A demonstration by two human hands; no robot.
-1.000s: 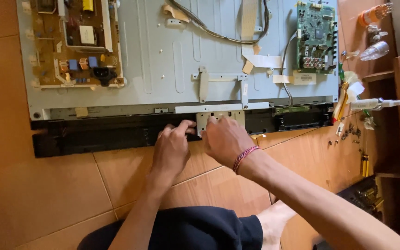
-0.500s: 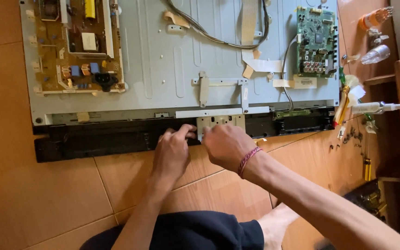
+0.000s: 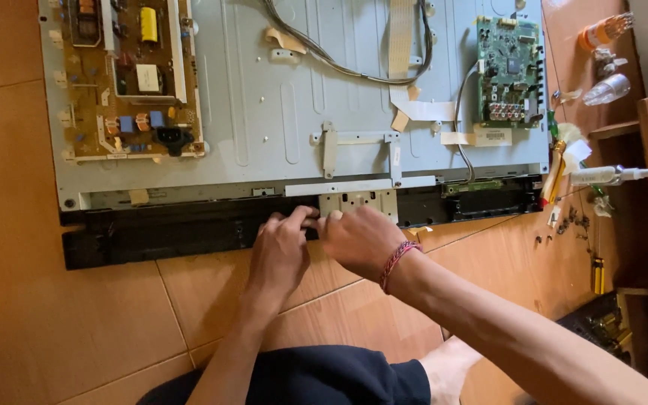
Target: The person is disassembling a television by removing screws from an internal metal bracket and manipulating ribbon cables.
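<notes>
Grey metal panel (image 3: 279, 97): the open back of a flat screen set. It lies flat on the floor and fills the top of the view.
Black strip (image 3: 174, 232): a long dark bar along the near edge of the panel. Both hands meet at its middle.
Left hand (image 3: 283, 244): it rests on the black strip. The fingers are bent and close together, and the tips press on the strip's top edge. I cannot tell if they pinch anything.
Right hand (image 3: 358, 240): it is just beside the left hand, touching it. The fingers curl down at the strip, right under a small pale metal plate (image 3: 358, 202). What they hold is hidden.
Wrist band (image 3: 397, 262): red thread around the right wrist.
Brown board (image 3: 125, 75): a board with small parts, at the left of the panel.
Green board (image 3: 510, 71): a smaller board at the right of the panel.
Wires (image 3: 354, 67): grey wires and a flat pale ribbon run across the top of the panel.
Floor (image 3: 61, 322): orange-brown tiles.
Screws (image 3: 568, 221): tiny dark bits on the floor, right of the panel.
Yellow screwdriver (image 3: 598, 274): it lies on the floor at the right, well apart from the hands.
White tube (image 3: 609, 175): it lies near the right end of the panel.
</notes>
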